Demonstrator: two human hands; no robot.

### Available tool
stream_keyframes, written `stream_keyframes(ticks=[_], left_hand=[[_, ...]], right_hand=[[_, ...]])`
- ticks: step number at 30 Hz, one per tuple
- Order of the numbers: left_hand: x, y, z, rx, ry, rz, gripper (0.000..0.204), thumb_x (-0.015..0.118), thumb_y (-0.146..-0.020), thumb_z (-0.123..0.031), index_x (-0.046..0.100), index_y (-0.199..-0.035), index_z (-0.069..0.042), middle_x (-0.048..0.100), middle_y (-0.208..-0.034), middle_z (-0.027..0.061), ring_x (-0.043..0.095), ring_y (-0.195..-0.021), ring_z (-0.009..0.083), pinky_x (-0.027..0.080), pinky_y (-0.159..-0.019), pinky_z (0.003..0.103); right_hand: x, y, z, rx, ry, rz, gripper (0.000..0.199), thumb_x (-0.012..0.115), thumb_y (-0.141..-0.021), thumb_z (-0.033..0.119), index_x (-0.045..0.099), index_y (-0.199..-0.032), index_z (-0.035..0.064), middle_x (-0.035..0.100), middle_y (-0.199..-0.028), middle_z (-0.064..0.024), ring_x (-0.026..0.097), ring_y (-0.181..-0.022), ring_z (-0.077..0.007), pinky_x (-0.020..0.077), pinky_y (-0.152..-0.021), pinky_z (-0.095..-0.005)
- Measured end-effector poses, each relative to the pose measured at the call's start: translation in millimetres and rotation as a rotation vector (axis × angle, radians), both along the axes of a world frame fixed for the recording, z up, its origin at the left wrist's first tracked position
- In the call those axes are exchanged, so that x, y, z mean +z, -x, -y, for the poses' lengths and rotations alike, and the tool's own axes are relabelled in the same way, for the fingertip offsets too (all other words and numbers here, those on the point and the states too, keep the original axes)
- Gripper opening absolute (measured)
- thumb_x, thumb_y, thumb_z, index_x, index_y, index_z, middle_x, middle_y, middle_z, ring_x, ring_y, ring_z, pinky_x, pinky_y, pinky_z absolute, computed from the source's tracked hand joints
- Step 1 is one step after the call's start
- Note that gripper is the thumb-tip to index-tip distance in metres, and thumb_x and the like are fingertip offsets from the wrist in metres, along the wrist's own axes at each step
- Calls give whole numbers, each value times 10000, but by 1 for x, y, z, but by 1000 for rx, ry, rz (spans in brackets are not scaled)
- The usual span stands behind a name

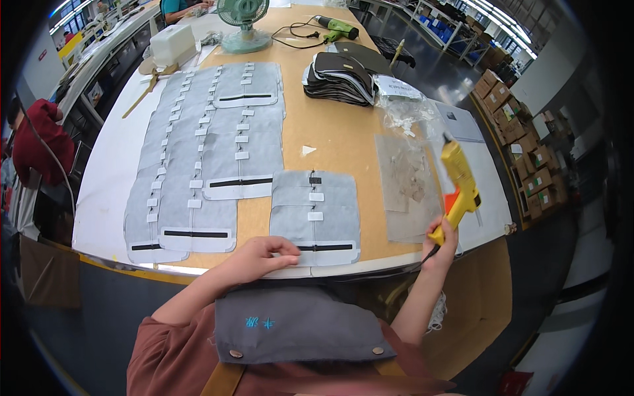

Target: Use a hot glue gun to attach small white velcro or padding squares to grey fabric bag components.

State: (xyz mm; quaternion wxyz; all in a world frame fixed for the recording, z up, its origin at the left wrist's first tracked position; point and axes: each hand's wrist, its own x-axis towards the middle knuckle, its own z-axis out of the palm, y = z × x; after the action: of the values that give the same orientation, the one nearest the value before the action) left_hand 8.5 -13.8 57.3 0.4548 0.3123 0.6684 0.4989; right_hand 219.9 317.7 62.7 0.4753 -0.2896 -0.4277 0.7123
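Observation:
A grey fabric panel (337, 198) lies flat at the near edge of the table, with white tabs on a thin line down its middle and a black strip along its near border. My left hand (261, 256) is at its lower left corner, fingers loosely curved and thumb apart, gripping nothing. On the right, my right hand (444, 247) is wrapped round the handle of a yellow hot glue gun (459, 188), held up with its dark nozzle pointing away and its cord hanging below. More grey panels (218, 148) overlap in columns to the left.
A stack of dark fabric pieces (340, 76) stands at the back, near a clear plastic bag (409, 109). Stained translucent sheets (403, 198) lie beside the glue gun. Farther off are a green fan (244, 26), a green heat gun (338, 28) and a white container (173, 45).

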Motion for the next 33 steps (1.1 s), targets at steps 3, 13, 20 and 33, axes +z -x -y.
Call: stream_keyframes(ticks=[3, 13, 20, 33], left_hand=[[4, -16, -26, -193, -59, -145, 445, 667, -936, -311, 592, -1264, -20, 693, -1104, 90, 628, -1053, 164, 484, -905, 307], [4, -9, -10, -423, 13, -123, 350, 636, -952, -321, 666, -1129, -20, 701, -988, 109, 657, -929, 191, 500, -846, 305], [65, 41, 69, -287, 53, -127, 209, 590, -978, -208, 704, -964, -33, 671, -740, 22, 629, -703, 118, 482, -650, 270], [28, 71, 19, -241, 101, -565, 169, 658, -907, -195, 685, -899, -28, 684, -790, 97, 649, -697, 309, 508, -630, 375]], right_hand=[[50, 23, 9, 195, 214, -433, 385, 597, -927, 50, 464, -1279, -34, 538, -925, -66, 571, -802, -131, 518, -735, -255], [151, 83, -24, 589, 42, -868, 440, 543, -980, 104, 377, -1364, -33, 503, -1142, -142, 564, -821, -138, 511, -753, -286], [123, 50, -28, 705, -257, -516, 585, 508, -958, 146, 277, -1485, 41, 319, -1517, -217, 525, -675, -137, 499, -674, -297], [13, 60, 25, 871, -21, 177, 678, 652, -767, 112, 371, -1362, -54, 542, -1221, -218, 633, -821, -230, 548, -707, -318]])
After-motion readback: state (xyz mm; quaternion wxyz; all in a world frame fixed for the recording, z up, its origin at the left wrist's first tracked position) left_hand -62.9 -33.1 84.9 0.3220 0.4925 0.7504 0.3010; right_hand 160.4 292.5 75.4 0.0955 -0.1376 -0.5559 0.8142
